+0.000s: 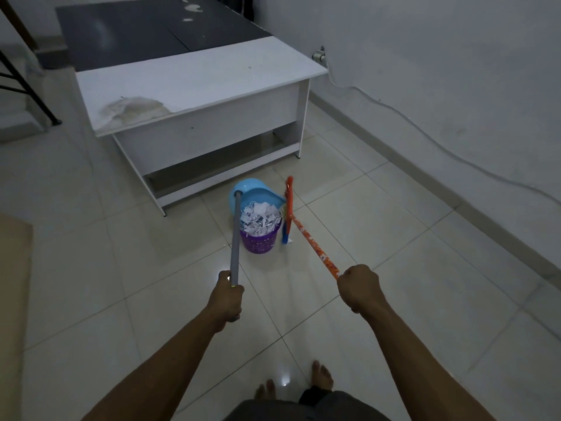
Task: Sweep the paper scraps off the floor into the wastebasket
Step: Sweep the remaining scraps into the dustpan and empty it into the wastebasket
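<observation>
— purple wastebasket [260, 241] is heaped, paper scraps [259, 218] piled above the rim. abt done?

— nearly, imo. blue dustpan [258, 194] sits tipped at the basket's 12 o'clock, mouth over the pile. left hand [229, 294] has its fingers wrapped tight round the grey dustpan handle [236, 235].

— and the other?

— right hand [358, 288] is a closed fist on the orange broom handle [312, 241]. broom head [287, 214] stands at the basket's 3 o'clock, just beside it. touching or not, can't tell.

— so what goes wrong?

— heap's loose & sits higher than the rim. if the pan comes off fast or drags thru the top, scraps slide out onto the floor tiles [394, 208]. also the grey pole runs past the rim at 9 o'clock. lean on it and a light basket prob tips.

— broom?

— a nudge from 3 o'clock could knock the basket over, or a shove from 6 push it twd the white desk [197, 80] at 12. plus one stray scrap [290, 240] lies on the tile by the bristles, abt 4 o'clock of the basket. easy to miss.

— fix?

— ease the pan up slow, keep both poles off the rim, then get the stray.
</observation>
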